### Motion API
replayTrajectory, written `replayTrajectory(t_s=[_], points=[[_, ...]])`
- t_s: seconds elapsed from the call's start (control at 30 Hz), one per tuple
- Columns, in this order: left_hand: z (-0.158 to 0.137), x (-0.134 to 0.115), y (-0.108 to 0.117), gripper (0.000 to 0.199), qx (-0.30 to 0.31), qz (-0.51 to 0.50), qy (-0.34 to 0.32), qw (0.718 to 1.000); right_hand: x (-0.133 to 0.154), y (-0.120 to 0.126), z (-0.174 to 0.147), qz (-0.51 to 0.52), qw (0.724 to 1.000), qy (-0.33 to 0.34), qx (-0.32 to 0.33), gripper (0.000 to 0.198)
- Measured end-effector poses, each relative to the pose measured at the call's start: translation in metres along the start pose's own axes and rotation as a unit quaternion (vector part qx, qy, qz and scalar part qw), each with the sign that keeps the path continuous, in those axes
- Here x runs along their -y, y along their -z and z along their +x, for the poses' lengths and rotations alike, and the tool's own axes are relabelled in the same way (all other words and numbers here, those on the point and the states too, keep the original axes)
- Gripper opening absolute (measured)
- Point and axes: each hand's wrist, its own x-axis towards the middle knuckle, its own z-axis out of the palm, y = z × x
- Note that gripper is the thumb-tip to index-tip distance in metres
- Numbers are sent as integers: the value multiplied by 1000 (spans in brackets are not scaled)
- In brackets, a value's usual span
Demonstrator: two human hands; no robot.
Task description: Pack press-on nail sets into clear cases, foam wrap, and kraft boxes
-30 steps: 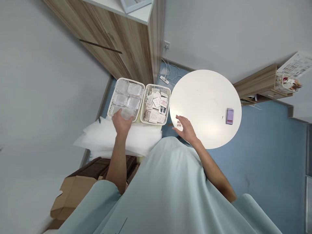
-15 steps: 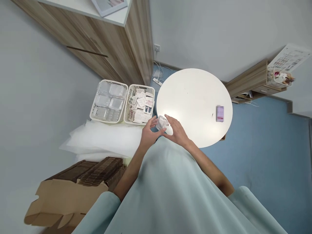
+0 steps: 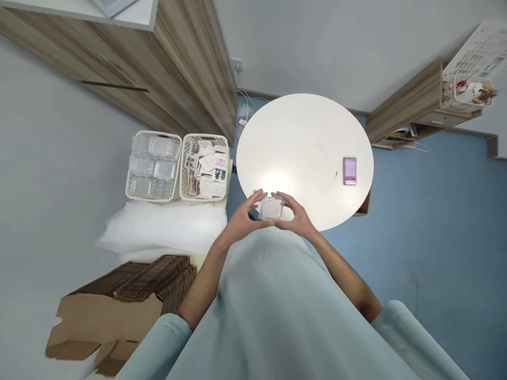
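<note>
I hold a small clear plastic box (image 3: 271, 208) between both hands, just at the near edge of a round white desk (image 3: 304, 132), in front of my covered lap. My left hand (image 3: 246, 217) grasps the box from the left and my right hand (image 3: 297, 217) grasps it from the right; the fingers curl around the far side and the thumbs come together along the near edge. Whether the lid is fastened, or anything lies inside, I cannot tell.

On the far right of the desk lies a flat purple rectangle (image 3: 349, 171), perhaps a phone. To my left, a white basket (image 3: 152, 200) holds clear plastic containers (image 3: 165, 170) in rows. Just beside it, a second basket (image 3: 202, 199) holds a jumble of small printed cards (image 3: 206, 163). Nearer to me are white sheets (image 3: 166, 227), then brown cardboard (image 3: 103, 316), partly stacked.

My judgement is that the step in hand is handling this one box with both hands working together. The next move calls for light, even pressure from both sides, since thin plastic would probably flex or slip, and for keeping it level.
</note>
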Motion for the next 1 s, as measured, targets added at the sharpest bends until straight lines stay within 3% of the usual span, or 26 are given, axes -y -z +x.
replayTrajectory(t_s=[0.23, 0.33, 0.57, 0.87, 1.0], points=[[3, -13, -2, 101, 54, 48, 7, 997, -6, 14, -11, 165, 984, -68, 12, 90], [0, -10, -7, 95, 53, 74, 27, 995, -7, 16, -13, 192, 978, -79, 9, 89], [-7, -3, -18, 77, 48, 148, -9, 988, -12, 24, -17, 221, 968, -112, 32, 86], [-11, 15, -9, 86, 52, 18, 36, 998, -23, 24, -25, 228, 961, -135, 81, 86], [-13, 17, -13, 78, 1, -36, 20, 999, -26, 20, -25, 253, 954, -148, 69, 84]])
